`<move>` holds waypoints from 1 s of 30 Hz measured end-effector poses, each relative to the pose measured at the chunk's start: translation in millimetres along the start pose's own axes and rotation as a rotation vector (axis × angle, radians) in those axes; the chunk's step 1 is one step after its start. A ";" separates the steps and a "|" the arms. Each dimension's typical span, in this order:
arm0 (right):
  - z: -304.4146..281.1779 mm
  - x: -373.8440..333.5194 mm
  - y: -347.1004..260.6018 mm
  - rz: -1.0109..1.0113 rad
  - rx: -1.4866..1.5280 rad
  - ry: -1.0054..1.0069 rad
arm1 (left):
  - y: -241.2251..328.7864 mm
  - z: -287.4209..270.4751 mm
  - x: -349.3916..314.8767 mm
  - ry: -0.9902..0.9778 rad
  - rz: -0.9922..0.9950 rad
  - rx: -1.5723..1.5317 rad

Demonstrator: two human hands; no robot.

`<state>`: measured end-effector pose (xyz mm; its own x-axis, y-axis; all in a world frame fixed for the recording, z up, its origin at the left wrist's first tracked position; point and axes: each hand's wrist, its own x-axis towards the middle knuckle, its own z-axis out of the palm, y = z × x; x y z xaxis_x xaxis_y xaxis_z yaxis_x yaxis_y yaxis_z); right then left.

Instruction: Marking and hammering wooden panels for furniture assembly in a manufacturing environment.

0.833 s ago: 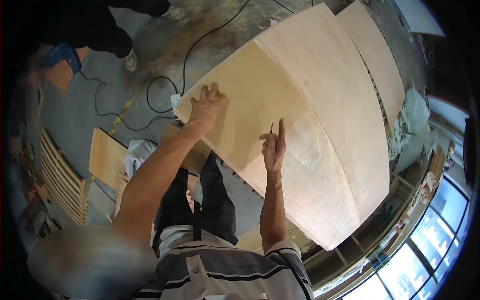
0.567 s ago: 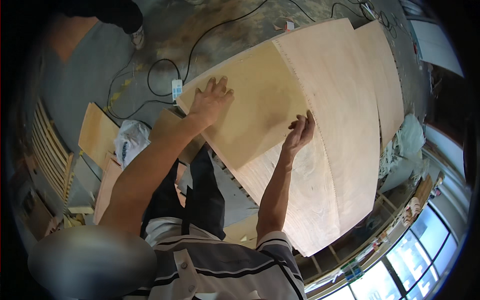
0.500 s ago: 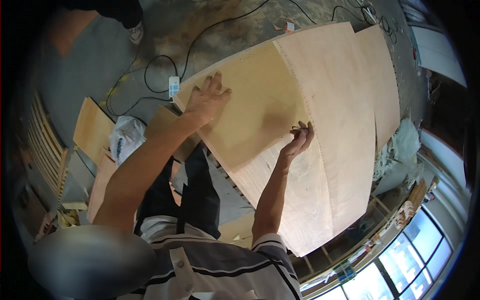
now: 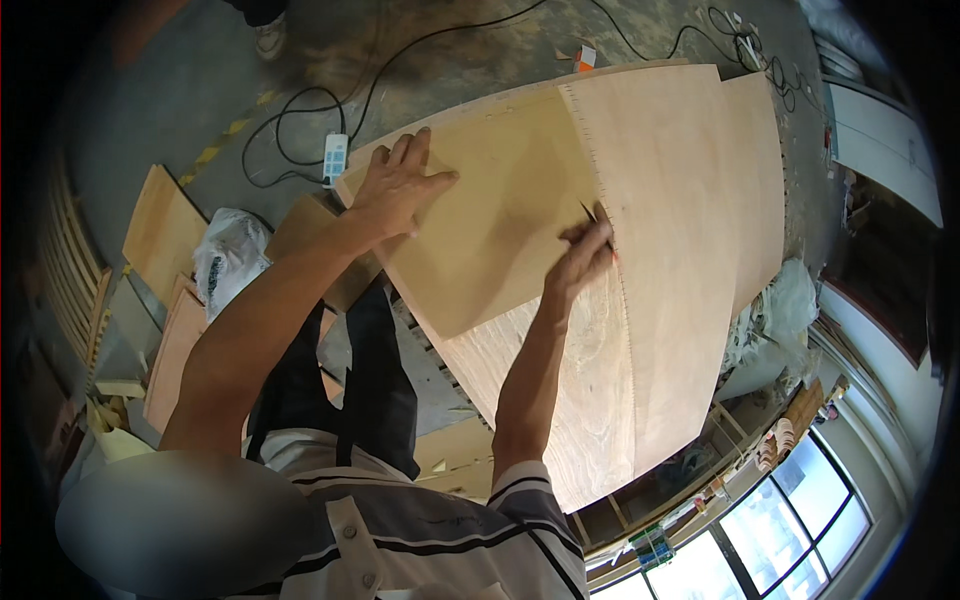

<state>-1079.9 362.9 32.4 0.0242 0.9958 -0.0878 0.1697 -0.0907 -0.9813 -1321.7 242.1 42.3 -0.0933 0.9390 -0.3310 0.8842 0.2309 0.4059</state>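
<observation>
A tan, smooth board (image 4: pixel 500 150) lies on top of a large pale plywood sheet (image 4: pixel 690 250). My left hand (image 4: pixel 392 190) rests on the tan board's left part, thumb and fingers spread. At the board's right edge, close to its near right corner, my right hand (image 4: pixel 582 255) is closed around a thin pencil (image 4: pixel 587 212). Its dark pointed end sticks out away from me, and a reddish bit shows below the fingers. The right hand is slightly blurred. A row of short staple-like marks (image 4: pixel 622 290) runs along the plywood beside the tan board's edge.
On the floor beyond lie a white power strip (image 4: pixel 335 158) and black cables. To the left are a crumpled plastic bag (image 4: pixel 232 255), wood panels (image 4: pixel 165 225) and slats (image 4: pixel 75 265). A person's shoe (image 4: pixel 269 40) shows at top left. Clear plastic sheeting (image 4: pixel 785 300) lies at right.
My right hand has turned and shifted slightly, so the pencil now points away from me. The left hand stays on the tan board. The whole view has shifted a little.
</observation>
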 end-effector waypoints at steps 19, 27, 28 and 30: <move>123.1 65.5 36.7 -0.156 0.011 -0.356 | -0.1 0.1 5.0 -0.069 -0.049 0.015; 123.0 70.6 41.5 -0.261 -0.072 -0.390 | -1.6 2.6 5.0 -0.059 -0.054 0.014; 123.5 70.3 40.9 -0.261 -0.073 -0.391 | -1.6 0.8 5.1 -0.059 -0.055 0.013; 123.8 69.6 39.1 -0.257 -0.120 -0.372 | -1.2 -3.2 5.2 -0.086 -0.032 0.044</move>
<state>-1193.6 429.8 -33.3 -0.3844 0.9198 0.0785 0.2370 0.1804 -0.9546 -1324.7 247.5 42.9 -0.0836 0.9054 -0.4162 0.9010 0.2471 0.3565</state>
